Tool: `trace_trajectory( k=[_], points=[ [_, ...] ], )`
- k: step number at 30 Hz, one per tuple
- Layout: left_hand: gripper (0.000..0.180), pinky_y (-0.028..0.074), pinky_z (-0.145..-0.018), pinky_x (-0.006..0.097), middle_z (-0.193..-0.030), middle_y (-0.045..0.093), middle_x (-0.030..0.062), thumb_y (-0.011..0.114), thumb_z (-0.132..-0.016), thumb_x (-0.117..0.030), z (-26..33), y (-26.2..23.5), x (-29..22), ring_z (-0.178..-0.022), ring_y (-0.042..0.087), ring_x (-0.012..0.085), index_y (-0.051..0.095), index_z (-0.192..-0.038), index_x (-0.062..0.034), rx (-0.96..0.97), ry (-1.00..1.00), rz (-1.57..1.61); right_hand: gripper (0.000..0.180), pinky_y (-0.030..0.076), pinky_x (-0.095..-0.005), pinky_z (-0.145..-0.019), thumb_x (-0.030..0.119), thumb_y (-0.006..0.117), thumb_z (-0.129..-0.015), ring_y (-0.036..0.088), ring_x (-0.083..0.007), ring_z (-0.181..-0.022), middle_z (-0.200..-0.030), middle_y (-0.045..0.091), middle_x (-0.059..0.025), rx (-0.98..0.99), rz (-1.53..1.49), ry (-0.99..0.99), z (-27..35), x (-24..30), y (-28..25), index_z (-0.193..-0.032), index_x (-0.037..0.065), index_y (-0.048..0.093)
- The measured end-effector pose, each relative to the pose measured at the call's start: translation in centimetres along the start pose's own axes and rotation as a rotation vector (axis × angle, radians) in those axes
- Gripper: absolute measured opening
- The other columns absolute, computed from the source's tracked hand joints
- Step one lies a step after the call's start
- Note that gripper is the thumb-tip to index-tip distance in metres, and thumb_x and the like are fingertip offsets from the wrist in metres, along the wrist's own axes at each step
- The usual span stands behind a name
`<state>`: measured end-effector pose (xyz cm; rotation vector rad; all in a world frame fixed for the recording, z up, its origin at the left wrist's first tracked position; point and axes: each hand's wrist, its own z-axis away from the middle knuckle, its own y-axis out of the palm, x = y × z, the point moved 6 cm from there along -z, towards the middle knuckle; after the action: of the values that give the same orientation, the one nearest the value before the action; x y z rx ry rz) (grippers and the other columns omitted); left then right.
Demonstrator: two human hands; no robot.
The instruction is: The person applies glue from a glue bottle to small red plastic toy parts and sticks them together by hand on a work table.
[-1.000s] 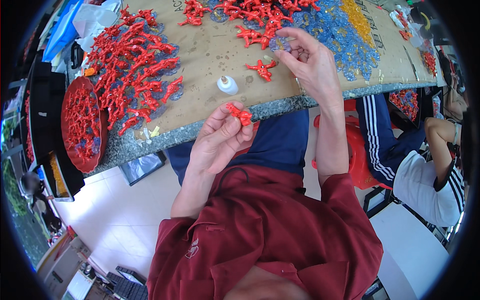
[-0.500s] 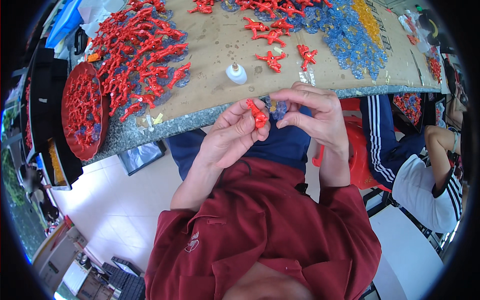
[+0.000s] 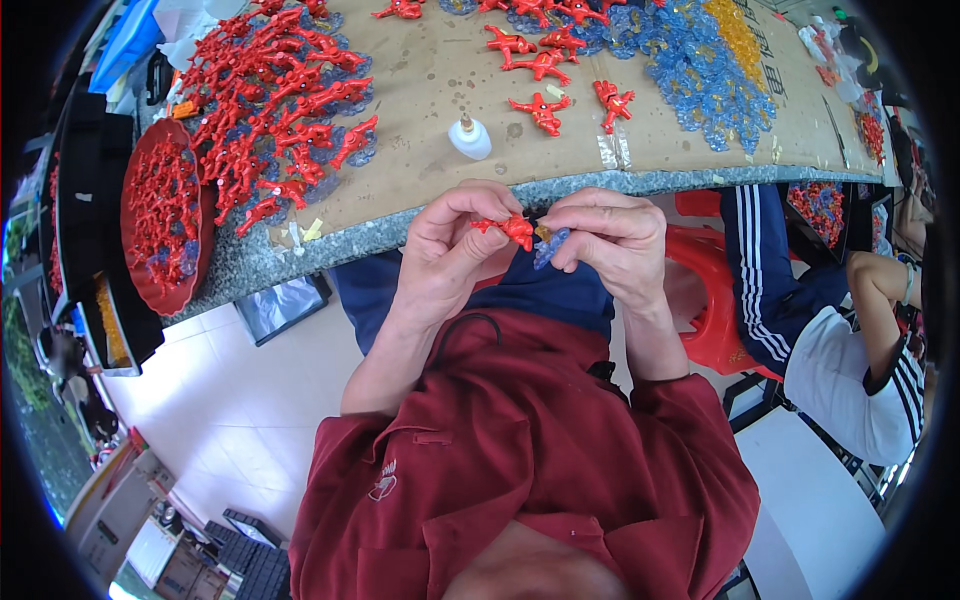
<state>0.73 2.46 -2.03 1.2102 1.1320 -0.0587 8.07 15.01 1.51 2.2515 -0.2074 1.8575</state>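
Observation:
Just off the table's front edge, my left hand (image 3: 450, 245) pinches a small red plastic figure (image 3: 518, 231) between thumb and fingers. My right hand (image 3: 615, 245) is closed on a translucent blue plastic piece (image 3: 548, 248), with a bit of amber at its top. The two parts are held close together; I cannot tell whether they touch. Beyond my hands a small white dropper bottle (image 3: 469, 139) stands upright on the cardboard. Loose red figures (image 3: 540, 113) lie past it to the right.
Many red figures on blue pieces (image 3: 290, 110) cover the table's left side. A red plate (image 3: 140, 270) of figures sits at the left edge. Heaps of blue (image 3: 705, 95) and amber pieces (image 3: 735, 40) lie at the back right. Another person (image 3: 850, 370) sits to my right beside a red stool (image 3: 715, 300).
My left hand has turned the red figure from upright to nearly level. My right hand has shifted slightly down with the blue piece, which is now tilted.

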Motion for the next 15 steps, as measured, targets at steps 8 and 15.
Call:
trace_trajectory(
  k=[8,15],
  points=[
    [0.014,0.044,-0.082,0.026,-0.099,0.052,0.0101,0.058,-0.08,0.005,0.1,0.2,-0.4,-0.091,0.053,0.0136,0.056,-0.093,-0.0011,-0.008,0.059,-0.127,0.019,0.045,-0.0175,-0.046,-0.005,0.065,-0.07,0.059,-0.0097,-0.055,-0.077,0.064,-0.0099,-0.071,-0.025,0.089,0.3,-0.4,-0.1,-0.089,-0.002,0.067],
    [0.01,0.046,-0.078,0.024,-0.099,0.054,0.0114,0.057,-0.08,0.004,0.1,0.2,-1.0,-0.089,0.055,0.0133,0.057,-0.09,0.0001,-0.041,0.102,-0.275,0.017,0.047,-0.0189,-0.045,-0.012,0.061,-0.071,0.061,-0.0142,-0.056,-0.08,0.061,-0.0159,-0.058,-0.024,0.119,0.4,-0.5,0.0,-0.087,-0.007,0.065]
  ],
)
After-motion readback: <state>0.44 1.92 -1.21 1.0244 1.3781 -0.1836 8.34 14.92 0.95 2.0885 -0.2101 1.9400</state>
